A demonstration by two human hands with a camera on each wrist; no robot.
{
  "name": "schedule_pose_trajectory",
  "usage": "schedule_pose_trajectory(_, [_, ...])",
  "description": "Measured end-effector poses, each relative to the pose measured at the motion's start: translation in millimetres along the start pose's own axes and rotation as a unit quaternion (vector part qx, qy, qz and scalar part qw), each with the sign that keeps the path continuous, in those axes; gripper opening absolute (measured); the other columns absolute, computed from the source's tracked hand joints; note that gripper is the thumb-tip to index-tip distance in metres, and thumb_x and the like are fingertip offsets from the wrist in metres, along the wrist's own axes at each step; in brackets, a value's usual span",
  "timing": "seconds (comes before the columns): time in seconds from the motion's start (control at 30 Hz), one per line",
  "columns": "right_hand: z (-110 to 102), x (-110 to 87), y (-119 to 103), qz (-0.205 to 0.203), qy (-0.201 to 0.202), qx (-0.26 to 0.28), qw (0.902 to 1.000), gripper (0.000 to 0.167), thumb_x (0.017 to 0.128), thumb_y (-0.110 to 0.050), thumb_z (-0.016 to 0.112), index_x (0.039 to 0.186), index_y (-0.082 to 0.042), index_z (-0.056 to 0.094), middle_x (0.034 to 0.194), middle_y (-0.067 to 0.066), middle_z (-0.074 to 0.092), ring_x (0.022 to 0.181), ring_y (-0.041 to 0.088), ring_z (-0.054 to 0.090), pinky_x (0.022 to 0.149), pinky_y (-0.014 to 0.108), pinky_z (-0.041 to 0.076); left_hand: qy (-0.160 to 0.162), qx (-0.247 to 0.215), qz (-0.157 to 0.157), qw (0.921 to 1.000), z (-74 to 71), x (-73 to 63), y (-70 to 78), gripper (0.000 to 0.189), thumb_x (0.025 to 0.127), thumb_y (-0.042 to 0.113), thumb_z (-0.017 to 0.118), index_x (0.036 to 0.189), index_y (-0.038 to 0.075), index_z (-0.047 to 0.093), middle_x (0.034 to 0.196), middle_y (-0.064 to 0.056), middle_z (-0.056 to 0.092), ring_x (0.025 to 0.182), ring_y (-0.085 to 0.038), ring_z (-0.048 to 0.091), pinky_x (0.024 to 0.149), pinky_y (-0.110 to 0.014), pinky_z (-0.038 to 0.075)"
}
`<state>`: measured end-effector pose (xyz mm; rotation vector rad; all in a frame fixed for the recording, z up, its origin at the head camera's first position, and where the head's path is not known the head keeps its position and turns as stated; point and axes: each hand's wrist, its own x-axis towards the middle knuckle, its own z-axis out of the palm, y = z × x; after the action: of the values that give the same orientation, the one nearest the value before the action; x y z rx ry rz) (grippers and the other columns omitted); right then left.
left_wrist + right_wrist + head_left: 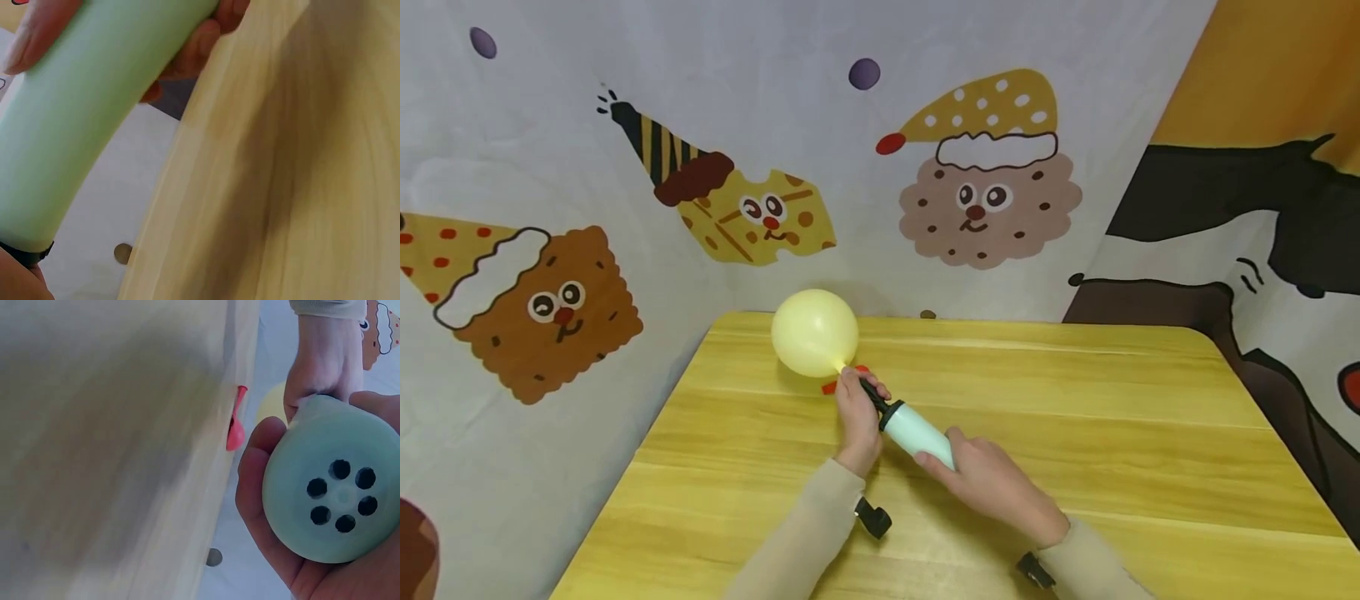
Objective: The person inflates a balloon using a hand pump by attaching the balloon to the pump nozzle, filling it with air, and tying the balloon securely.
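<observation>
A partly inflated yellow balloon [815,333] sits on the nozzle end of a mint-green hand balloon pump [919,433]. My left hand [859,421] pinches the balloon's neck against the pump's black nozzle [872,393]. Round the pump's mint body curls my right hand [992,482], thumb on the near side. In the right wrist view the pump's round end [342,496] with several dark holes faces the camera, and the right palm cups it. The left wrist view shows the pump barrel [94,106] close up, held above the table.
A red uninflated balloon [235,434] lies on the wooden table [1075,400] just behind the left hand. Behind the table's far edge hangs a cloth [760,50] printed with cartoon biscuits and cheese. A dark strap piece [874,518] juts from the left wrist.
</observation>
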<state>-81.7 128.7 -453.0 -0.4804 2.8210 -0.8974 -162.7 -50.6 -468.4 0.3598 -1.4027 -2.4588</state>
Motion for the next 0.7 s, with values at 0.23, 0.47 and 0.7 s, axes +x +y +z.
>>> schedule_pose_trajectory(0.23, [6.8,0.9,-0.1,0.003,0.006,0.007,1.0000,0.056,0.101,-0.058,0.057,0.104,-0.003,0.061,0.067,-0.002,0.052,0.053,0.011,0.049,0.045,0.029,0.042,-0.012,0.000,-0.010,0.9999,-6.0,7.4,-1.1,0.038,0.115,0.025,0.030,0.092,0.003,0.050,0.075,-0.002,0.055,0.058,-0.011,0.055,0.059,-0.025,0.053])
schedule_pose_trajectory(0.47, [0.1,-1.5,-1.8,0.000,0.011,0.005,0.9999,0.055,0.101,-0.057,0.059,0.107,-0.003,0.062,0.067,-0.002,0.051,0.055,0.012,0.048,0.047,0.030,0.042,-0.009,-0.013,-0.009,0.9998,-12.9,19.8,3.3,0.039,0.114,0.021,0.030,0.087,0.003,0.052,0.074,-0.005,0.059,0.054,-0.015,0.059,0.056,-0.028,0.055])
schedule_pose_trajectory(0.7, [-12.5,-13.6,3.0,0.003,-0.002,0.009,1.0000,0.054,0.101,-0.058,0.059,0.105,-0.004,0.062,0.067,-0.003,0.051,0.055,0.010,0.047,0.048,0.027,0.042,0.004,0.041,0.034,0.9986,-27.0,39.6,18.4,0.037,0.115,0.023,0.032,0.088,0.009,0.053,0.079,-0.004,0.070,0.071,-0.017,0.071,0.066,-0.028,0.057])
